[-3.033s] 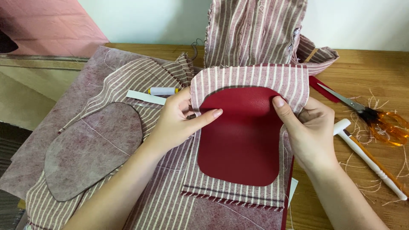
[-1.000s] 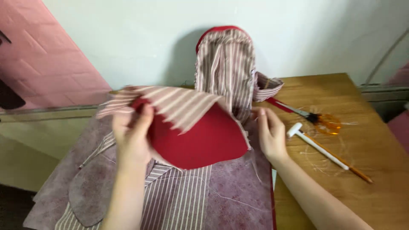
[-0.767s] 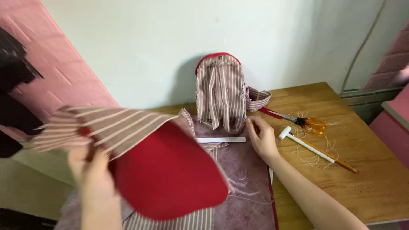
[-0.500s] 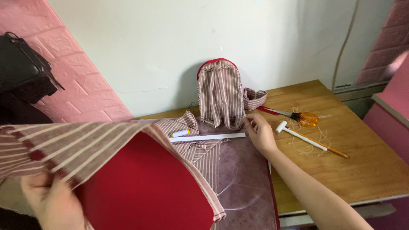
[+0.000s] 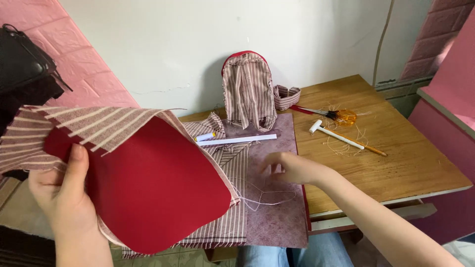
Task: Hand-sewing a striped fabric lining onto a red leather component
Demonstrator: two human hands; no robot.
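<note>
My left hand point(image 5: 62, 195) grips a striped fabric piece with a red rounded lining point(image 5: 158, 183), held up at the left, off the table. My right hand point(image 5: 289, 168) rests with fingers spread on the mauve fabric point(image 5: 274, 217) lying on the wooden table point(image 5: 405, 163), next to loose white threads point(image 5: 262, 195). Under the lifted piece lie striped cloth pieces point(image 5: 225, 158). A small striped backpack point(image 5: 247, 89) stands upright against the wall at the back.
A white ruler point(image 5: 237, 140) and a white marker point(image 5: 205, 136) lie on the fabric. Orange-handled scissors point(image 5: 336, 116), a small white hammer point(image 5: 336, 136) and thread scraps sit at the right. A black bag point(image 5: 22, 64) hangs on the pink wall.
My left hand has lifted the striped and red piece off the table and carried it to the left. The right hand slid down onto the mauve fabric. The view pulled back.
</note>
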